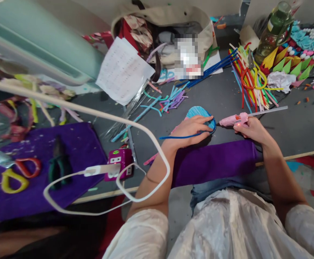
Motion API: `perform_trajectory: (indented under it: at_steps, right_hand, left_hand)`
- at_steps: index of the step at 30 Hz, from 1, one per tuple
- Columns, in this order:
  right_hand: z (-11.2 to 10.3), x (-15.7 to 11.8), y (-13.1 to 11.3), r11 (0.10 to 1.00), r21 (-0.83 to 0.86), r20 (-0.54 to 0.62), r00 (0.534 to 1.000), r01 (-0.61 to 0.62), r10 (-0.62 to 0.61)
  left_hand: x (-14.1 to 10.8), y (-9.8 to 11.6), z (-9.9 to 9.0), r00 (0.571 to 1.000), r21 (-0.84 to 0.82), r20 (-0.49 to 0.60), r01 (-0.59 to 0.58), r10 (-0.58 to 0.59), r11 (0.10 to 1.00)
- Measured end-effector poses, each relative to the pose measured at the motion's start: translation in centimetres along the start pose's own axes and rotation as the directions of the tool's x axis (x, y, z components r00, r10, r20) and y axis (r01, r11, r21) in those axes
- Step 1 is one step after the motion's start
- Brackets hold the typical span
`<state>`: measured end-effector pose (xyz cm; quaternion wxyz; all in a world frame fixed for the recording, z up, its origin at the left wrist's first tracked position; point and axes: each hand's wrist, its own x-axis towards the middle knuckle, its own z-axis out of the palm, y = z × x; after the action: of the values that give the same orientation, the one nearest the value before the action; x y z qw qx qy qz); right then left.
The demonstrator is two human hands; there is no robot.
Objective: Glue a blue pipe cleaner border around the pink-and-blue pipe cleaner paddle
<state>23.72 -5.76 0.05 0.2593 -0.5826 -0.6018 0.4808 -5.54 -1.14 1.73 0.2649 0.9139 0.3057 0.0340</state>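
Observation:
My left hand [191,130] is closed over a rounded light blue piece [197,111] that looks made of pipe cleaners laid side by side. Around its right edge bends a dark blue pipe cleaner [177,137], whose loose end sticks out to the left under my fingers. A pink glue gun [233,119] is gripped in my right hand [251,130], with a clear glue stick [272,110] poking out of its back. Its nozzle points left, close to the piece's right edge; whether they touch I cannot tell.
Bundled colourful pipe cleaners [250,81] and a glass bottle [272,34] stand at the back right. Cut pipe cleaner bits [173,100] lie beyond my left hand. On the left are a purple power adapter [124,162], a looping white cable [157,140], scissors [15,180] and pliers [58,163].

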Motion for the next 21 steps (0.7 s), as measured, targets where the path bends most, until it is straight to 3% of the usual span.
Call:
perform_trajectory:
  at_steps: [21]
  right_hand:
    - [-0.25, 0.02, 0.03, 1.000, -0.022, 0.017, 1.000, 0.019, -0.018]
  left_hand:
    - [0.02, -0.25, 0.34, 0.998, -0.022, -0.064, -0.027, 0.026, 0.999]
